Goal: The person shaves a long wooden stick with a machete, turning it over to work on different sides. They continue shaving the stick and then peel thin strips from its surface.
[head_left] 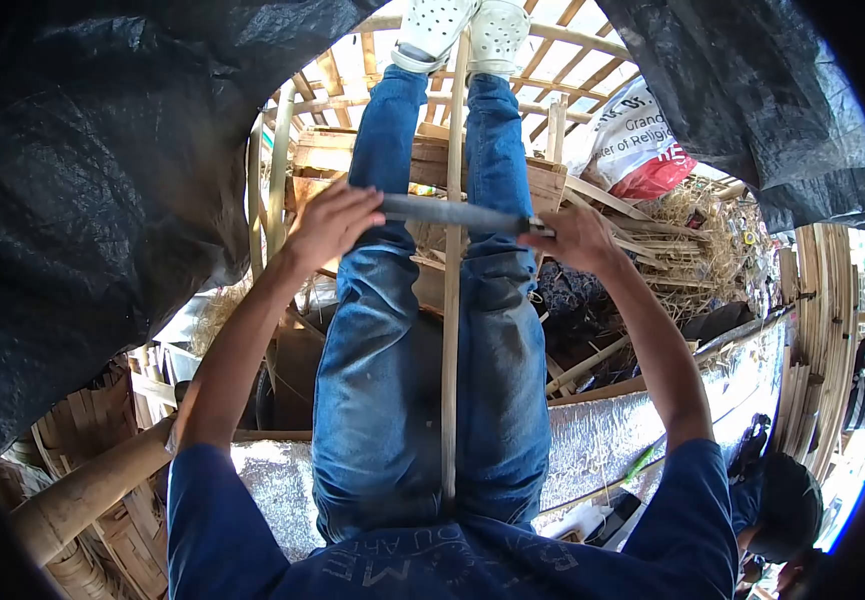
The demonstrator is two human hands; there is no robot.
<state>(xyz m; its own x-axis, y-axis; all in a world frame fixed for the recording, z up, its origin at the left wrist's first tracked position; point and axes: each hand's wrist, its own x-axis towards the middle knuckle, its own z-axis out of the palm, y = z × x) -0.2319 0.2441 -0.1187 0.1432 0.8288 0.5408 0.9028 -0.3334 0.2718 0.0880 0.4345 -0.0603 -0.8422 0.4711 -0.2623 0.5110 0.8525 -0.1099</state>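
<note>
A long blade [452, 212], slightly blurred, lies crosswise over a long pale bamboo strip [451, 330]. My right hand [580, 238] is closed around the handle end of this knife. At the other end, my left hand [337, 222] has its fingers curled over the blade tip. The strip runs lengthwise between my legs in blue jeans [372, 350], from my lap up to my white clogs [435, 28]. Where the two cross, the blade overlaps the strip at about knee height.
Split bamboo pieces and straw [667, 240] are heaped at the right, near a printed sack [642, 140]. Black plastic sheeting [102, 180] hangs at the left and upper right. A bamboo pole [102, 490] slants at lower left. Another person [787, 505] is at lower right.
</note>
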